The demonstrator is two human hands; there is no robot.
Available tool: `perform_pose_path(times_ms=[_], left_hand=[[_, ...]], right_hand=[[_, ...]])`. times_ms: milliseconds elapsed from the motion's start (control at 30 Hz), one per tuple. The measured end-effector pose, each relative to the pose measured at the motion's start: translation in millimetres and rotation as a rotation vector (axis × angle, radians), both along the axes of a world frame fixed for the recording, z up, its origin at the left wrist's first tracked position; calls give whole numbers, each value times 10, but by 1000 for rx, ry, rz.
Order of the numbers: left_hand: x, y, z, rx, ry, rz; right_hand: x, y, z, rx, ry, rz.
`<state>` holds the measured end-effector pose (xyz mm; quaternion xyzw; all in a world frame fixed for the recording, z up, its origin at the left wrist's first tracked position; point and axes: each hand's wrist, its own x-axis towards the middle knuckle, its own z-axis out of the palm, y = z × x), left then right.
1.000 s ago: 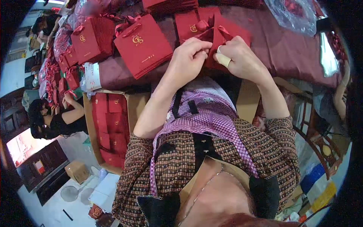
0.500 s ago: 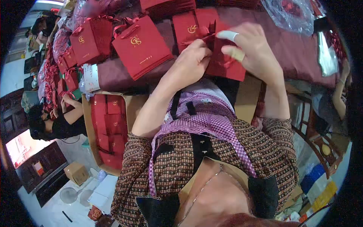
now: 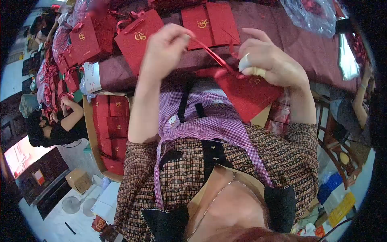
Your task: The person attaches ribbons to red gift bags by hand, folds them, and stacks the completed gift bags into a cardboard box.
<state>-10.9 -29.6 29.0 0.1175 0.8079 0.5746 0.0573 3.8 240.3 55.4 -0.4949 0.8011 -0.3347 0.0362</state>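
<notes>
My left hand (image 3: 167, 50) is closed, pinching the end of a red ribbon (image 3: 209, 51) between thumb and fingertips. The ribbon is drawn taut toward the top of a red paper gift bag (image 3: 250, 94), which hangs tilted over the table's front edge. At the bag's top, my right hand (image 3: 272, 64) grips it with thumb and index finger, both wearing pale finger covers; its other fingers are raised. Whether the right fingers also hold ribbon is hidden. Just beyond my hands lies a flat red bag (image 3: 201, 26) with a gold logo.
More red bags (image 3: 139, 36) with ribbon handles stand at the left on the dark red tablecloth (image 3: 318, 60). Clear plastic (image 3: 310, 16) lies far right. Below the table edge is a carton (image 3: 90, 133) of red boxes. A co-worker (image 3: 52, 125) sits at the left.
My left hand has moved left, away from the bag, pulling the ribbon out straight. The bag has tilted and come closer to my body; my right hand has lowered onto its top.
</notes>
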Motion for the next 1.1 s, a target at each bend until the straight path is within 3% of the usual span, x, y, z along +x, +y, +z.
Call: perform_pose_path(times_ms=[67,167,233,300,333,400,433,533,600,633,667,700,767,833,867,933,967,1033,1100], left_hand=[[-30,-127,35,95,49,6],[-24,-131,-89,5,48,73],[57,-91,-59,37,139,154],[180,-116,60,55,48,299],[282,-100,80,346,-136,201],[419,-74,60,211,-85,9],[481,-19,82,323,-181,-27],[458,14,203,497,-39,141],[347,-168,247,405,101,306],[277,-303,321,192,213,372],[210,-409,390,282,346,351],[78,-625,356,-77,713,356],[94,-705,534,313,390,504],[46,-890,490,189,462,522],[-136,-1121,142,-27,591,530],[-104,-1222,-87,-327,490,612],[-117,-1253,-270,-334,431,640],[-7,-1189,-264,-584,638,673],[31,-1123,-238,-621,716,544]], right_hand=[[-28,93,13,-5,-16,-73],[-89,62,7,-73,-36,-152],[-90,-4,40,-102,2,-318],[-102,-72,74,-100,74,-419],[-89,-113,100,-104,37,-473],[-83,-251,124,-109,97,-442],[-93,-344,118,-124,85,-428],[-196,-679,142,-163,162,-327],[-380,-928,252,-209,338,-287],[-503,-1061,300,-238,412,-272],[-612,-1214,341,-297,490,-255],[-685,-1374,420,-315,519,-244],[-809,-1705,500,-354,548,-231],[-1017,-2015,353,-375,554,-212],[-1136,-2144,209,-315,502,-177],[-1355,-2378,-202,-342,481,-128],[-1420,-2457,-400,-323,485,-122],[-1397,-2560,-613,-211,437,-230],[-1337,-2596,-721,-214,385,-276]])
